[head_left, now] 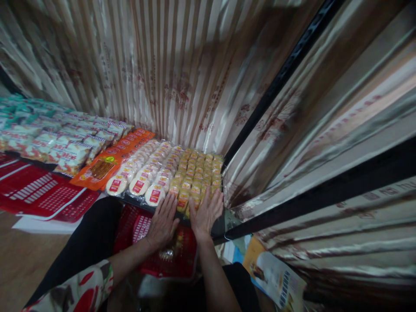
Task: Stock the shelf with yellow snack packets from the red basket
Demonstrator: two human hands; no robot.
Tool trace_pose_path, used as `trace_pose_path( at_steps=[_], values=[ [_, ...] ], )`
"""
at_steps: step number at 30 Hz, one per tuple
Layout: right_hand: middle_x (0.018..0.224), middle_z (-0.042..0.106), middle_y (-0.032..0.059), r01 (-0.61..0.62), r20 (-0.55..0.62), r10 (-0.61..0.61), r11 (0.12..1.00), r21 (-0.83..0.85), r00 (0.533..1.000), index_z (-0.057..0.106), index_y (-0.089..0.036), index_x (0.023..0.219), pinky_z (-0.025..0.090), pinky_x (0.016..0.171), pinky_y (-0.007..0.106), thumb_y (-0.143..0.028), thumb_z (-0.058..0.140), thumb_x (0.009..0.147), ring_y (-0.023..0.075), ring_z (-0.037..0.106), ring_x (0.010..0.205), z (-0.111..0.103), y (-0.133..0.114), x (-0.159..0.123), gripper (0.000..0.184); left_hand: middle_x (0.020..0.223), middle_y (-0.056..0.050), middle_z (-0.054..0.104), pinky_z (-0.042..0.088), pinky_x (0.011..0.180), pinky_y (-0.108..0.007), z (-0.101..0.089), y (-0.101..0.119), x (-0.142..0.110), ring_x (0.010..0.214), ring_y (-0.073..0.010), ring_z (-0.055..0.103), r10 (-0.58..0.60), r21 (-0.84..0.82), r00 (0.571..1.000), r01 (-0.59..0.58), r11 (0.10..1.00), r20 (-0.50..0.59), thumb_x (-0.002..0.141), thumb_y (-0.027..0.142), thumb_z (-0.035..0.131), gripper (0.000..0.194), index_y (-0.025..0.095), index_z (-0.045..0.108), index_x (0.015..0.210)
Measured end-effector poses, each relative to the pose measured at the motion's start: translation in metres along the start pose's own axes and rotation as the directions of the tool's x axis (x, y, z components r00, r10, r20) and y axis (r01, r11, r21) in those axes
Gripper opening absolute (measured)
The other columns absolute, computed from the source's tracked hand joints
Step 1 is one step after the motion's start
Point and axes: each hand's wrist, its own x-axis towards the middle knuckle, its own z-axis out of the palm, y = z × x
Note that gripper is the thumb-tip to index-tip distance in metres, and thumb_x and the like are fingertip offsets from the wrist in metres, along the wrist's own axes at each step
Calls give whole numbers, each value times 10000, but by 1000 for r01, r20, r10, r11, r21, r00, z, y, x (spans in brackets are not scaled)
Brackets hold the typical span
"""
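My left hand (163,222) and my right hand (206,212) lie side by side, fingers stretched flat, against the front row of small yellow packets (198,173) stacked in rows on a shelf (217,229). Both hands touch the nearest packets and hold nothing. To the left of the yellow packets stand rows of round white cakes with red labels (146,173), wrapped in clear plastic. Further left lies a row of orange packs (107,164).
White and red snack bags (55,147) and green packs (19,106) fill the shelf's left part. A red plastic basket (169,255) sits below my arms. Red crates (42,193) lie at the left. A striped curtain (182,73) hangs behind; black shelf bars (292,60) stand at the right.
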Motion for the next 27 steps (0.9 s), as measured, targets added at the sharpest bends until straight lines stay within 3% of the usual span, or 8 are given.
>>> trace_pose_path(
  at_steps=[8, 16, 27],
  values=[
    [1474, 165, 263, 45, 10, -45, 998, -39, 999, 356, -92, 1367, 226, 980, 628, -621, 409, 812, 373, 67, 1370, 4, 0, -3, 769, 1488, -161, 224, 233, 1100, -476, 3, -4, 10, 1393, -265, 111, -7, 40, 1000, 7, 999, -11, 880, 226, 400, 610, 88, 166, 1427],
    [1468, 181, 261, 42, -3, -42, 998, -46, 999, 384, -91, 1351, 218, 1002, 601, -614, 394, 823, 359, 53, 1376, 6, 1, -2, 743, 1453, -190, 297, 236, 1102, -464, 5, -5, 41, 1390, -268, 129, -28, 69, 999, 30, 997, -41, 885, 264, 414, 530, 63, 315, 1366],
    [1477, 164, 250, -2, 4, 3, 999, -44, 1000, 409, -102, 1341, 223, 983, 626, -569, 319, 869, 367, 61, 1371, 8, 0, -1, 670, 1492, -188, 187, 263, 1086, -499, 11, -5, 59, 1391, -295, 97, -51, 14, 998, 52, 999, -44, 886, 248, 427, 491, 98, 351, 1347]
  ],
)
